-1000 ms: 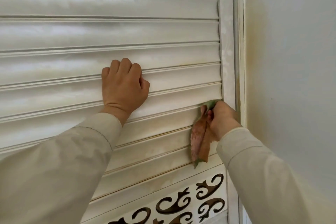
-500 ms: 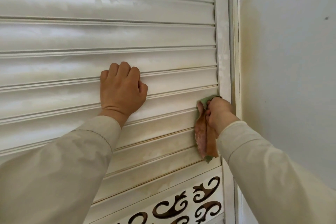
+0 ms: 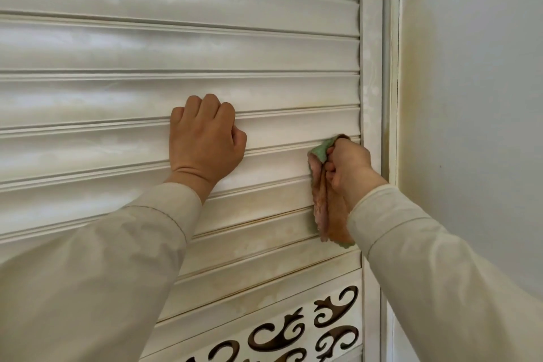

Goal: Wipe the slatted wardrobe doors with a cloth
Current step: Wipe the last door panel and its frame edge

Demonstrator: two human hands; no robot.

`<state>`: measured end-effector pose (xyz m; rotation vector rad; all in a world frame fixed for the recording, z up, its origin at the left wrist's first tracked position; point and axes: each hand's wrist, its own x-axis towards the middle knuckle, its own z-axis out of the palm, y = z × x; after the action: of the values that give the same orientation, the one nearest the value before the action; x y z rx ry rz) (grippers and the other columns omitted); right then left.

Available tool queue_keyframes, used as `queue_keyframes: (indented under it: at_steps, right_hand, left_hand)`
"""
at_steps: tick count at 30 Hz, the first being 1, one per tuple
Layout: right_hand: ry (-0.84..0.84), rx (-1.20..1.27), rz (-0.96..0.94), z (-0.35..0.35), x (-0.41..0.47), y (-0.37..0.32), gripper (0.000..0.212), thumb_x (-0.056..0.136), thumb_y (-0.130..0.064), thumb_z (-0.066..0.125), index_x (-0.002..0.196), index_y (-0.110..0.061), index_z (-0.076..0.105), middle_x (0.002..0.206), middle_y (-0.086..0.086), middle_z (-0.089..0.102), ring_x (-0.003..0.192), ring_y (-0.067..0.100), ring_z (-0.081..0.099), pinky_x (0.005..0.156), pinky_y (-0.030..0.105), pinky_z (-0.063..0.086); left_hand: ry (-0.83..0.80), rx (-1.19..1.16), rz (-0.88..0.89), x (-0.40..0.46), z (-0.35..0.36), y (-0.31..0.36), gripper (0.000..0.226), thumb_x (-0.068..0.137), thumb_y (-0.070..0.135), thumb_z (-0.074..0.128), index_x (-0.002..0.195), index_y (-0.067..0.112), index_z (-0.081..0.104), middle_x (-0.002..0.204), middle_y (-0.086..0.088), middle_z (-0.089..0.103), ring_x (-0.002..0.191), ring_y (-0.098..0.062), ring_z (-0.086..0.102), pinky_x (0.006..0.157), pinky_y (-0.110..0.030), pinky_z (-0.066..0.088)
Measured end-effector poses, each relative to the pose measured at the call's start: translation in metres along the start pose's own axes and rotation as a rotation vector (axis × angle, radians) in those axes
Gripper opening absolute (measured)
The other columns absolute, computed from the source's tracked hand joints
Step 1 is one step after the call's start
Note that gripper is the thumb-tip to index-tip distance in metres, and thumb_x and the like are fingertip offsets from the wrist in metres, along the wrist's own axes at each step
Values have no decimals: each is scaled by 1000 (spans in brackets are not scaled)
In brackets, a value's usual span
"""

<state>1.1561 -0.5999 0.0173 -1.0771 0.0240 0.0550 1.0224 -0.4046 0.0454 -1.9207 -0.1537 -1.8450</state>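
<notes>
The white slatted wardrobe door (image 3: 176, 47) fills the left and middle of the view. My left hand (image 3: 205, 141) rests as a fist against the middle slats, its fingers curled and holding nothing. My right hand (image 3: 348, 167) grips a bunched cloth (image 3: 326, 209), pink-orange with a green corner. It presses the cloth on a slat at the door's right end, beside the vertical frame (image 3: 371, 67). The cloth's loose tail hangs down over the two slats below. Both arms wear pale long sleeves.
Below the slats is a white panel with dark scroll-shaped cutouts (image 3: 293, 332). To the right of the frame stands a plain pale wall (image 3: 470, 97), with yellowish staining along its edge near the door.
My right hand has moved the cloth up by about half a slat at the door's right end. My left fist stays on the same slats.
</notes>
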Motion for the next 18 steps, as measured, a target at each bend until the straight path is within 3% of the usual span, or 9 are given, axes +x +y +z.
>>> queue_keyframes:
  at_steps: [6,8,10,14,18]
  right_hand:
    - [127,97,-4,-15,17,-19,20,88,-3,43,74,-7,57,56,6,47,23,15,34,33,17,38]
    - [127,94,33,-18,22,-25,23,90,-4,42,71,-7,54,58,6,47,25,14,35,31,15,35]
    - [78,112,88,-17,19,-28,26,92,-7,38,70,-9,50,57,5,47,34,13,35,29,12,29]
    - [-141,-31,157,3,-13,-11,34,95,-10,33,63,-19,41,34,-6,34,24,7,22,30,8,14]
    - [-220,-123,89,34,-39,17,32,92,-11,39,61,-19,42,45,-4,34,25,8,23,32,8,16]
  left_hand:
    - [1,-27,5,-1,-2,1,11,78,19,53,71,11,50,74,-6,47,71,-29,42,66,-36,23]
    - [11,-27,11,-1,-1,1,11,77,19,53,70,11,49,73,-6,47,70,-29,42,65,-36,23]
    - [19,-29,10,0,-1,0,12,77,20,53,70,12,48,73,-5,46,70,-29,41,66,-35,21]
    - [34,-18,2,0,1,0,12,77,20,53,70,12,48,72,-5,45,70,-28,40,67,-35,20]
    - [29,-21,1,-1,2,0,11,77,19,53,70,11,49,73,-6,45,70,-29,41,66,-36,22]
